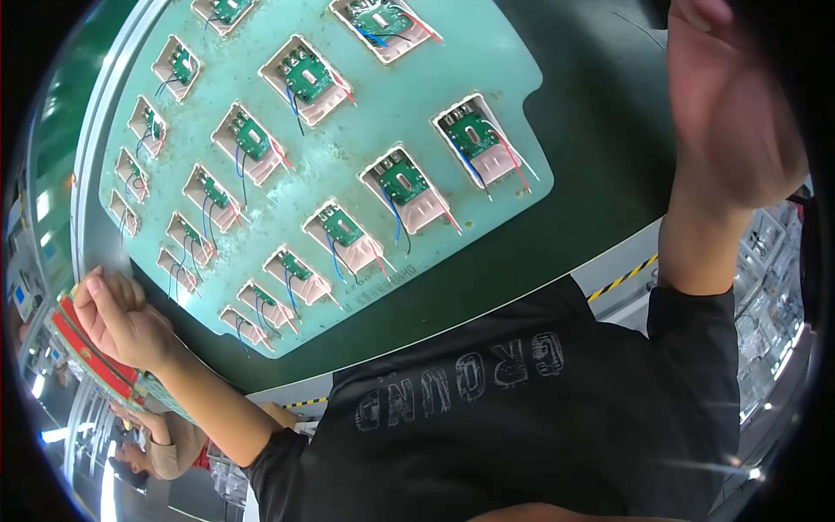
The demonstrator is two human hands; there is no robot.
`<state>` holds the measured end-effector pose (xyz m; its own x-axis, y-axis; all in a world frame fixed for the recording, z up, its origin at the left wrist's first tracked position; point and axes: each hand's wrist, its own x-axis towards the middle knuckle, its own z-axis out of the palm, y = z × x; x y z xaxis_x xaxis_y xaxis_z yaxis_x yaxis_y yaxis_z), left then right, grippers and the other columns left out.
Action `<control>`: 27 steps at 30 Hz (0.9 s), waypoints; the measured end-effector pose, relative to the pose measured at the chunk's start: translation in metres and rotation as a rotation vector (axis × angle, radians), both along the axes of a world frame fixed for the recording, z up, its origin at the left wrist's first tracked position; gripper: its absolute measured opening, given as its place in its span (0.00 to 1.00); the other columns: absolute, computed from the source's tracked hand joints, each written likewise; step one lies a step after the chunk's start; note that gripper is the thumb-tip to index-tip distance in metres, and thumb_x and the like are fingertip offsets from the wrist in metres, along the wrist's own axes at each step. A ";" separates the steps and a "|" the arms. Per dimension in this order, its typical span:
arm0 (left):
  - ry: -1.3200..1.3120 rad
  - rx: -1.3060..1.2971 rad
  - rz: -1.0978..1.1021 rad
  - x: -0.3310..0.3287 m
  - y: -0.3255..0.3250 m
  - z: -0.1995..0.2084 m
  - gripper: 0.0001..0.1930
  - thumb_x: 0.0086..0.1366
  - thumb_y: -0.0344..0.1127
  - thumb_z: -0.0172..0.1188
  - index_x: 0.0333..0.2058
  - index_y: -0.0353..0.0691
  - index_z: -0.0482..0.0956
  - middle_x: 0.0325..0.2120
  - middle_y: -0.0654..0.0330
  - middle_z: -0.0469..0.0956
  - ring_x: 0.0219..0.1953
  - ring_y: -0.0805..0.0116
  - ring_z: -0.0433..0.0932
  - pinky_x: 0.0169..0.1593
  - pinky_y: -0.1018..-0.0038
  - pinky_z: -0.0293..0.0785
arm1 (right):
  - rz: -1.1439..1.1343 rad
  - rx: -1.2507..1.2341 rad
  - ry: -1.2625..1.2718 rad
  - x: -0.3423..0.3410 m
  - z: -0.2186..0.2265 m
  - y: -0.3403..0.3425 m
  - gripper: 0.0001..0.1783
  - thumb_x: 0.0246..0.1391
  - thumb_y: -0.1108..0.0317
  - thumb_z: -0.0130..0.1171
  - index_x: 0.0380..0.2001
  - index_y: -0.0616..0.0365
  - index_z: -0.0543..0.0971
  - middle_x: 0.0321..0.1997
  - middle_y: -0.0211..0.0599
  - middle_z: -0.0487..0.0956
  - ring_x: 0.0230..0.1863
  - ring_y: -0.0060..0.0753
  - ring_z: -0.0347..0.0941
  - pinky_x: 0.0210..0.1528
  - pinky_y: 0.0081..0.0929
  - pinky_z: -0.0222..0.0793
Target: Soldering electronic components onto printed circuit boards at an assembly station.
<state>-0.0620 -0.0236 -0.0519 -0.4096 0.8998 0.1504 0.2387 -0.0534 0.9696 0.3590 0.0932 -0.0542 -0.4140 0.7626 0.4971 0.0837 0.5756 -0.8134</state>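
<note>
A pale green board (348, 157) lies on the dark green tabletop, holding several white plastic housings in slanting rows. Each housing, such as this near one (404, 187), carries a small green circuit board (306, 76) with loose blue, black, red and white wires. My left hand (130, 326) is just off the board's near left corner, its fingers curled together; whatever they may hold is hidden. To the right of the board, raised over the table's right side, is my right hand (735, 122). Motion smears its fingers, and I see nothing clearly held in it.
A red strip-like object (91, 352) lies beside my left hand. Along the left runs a grey metal rail (87, 174). Another person (170, 448) sits at lower left. Clear plastic parts (761, 322) fill racks at right. Yellow-black tape (622, 278) shows below the table edge.
</note>
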 end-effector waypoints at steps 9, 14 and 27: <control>-0.085 -0.006 0.006 -0.004 0.000 0.002 0.06 0.62 0.28 0.43 0.30 0.31 0.68 0.12 0.70 0.53 0.14 0.84 0.49 0.17 0.85 0.43 | -0.048 -0.001 0.040 -0.003 0.002 0.003 0.11 0.47 0.67 0.51 0.29 0.64 0.66 0.18 0.42 0.68 0.10 0.24 0.59 0.11 0.16 0.54; -0.127 -0.004 0.013 -0.003 -0.001 0.003 0.06 0.62 0.29 0.45 0.31 0.31 0.68 0.12 0.70 0.54 0.14 0.83 0.50 0.16 0.85 0.43 | -0.035 0.038 0.099 -0.010 0.004 0.005 0.11 0.48 0.67 0.50 0.29 0.64 0.66 0.18 0.42 0.69 0.09 0.24 0.59 0.10 0.16 0.54; -0.120 -0.003 0.069 0.005 0.001 0.005 0.07 0.63 0.29 0.44 0.31 0.31 0.68 0.12 0.70 0.54 0.13 0.83 0.48 0.15 0.85 0.42 | -0.047 0.064 0.243 -0.016 0.003 0.005 0.11 0.50 0.65 0.49 0.29 0.65 0.65 0.18 0.42 0.69 0.09 0.24 0.59 0.09 0.15 0.54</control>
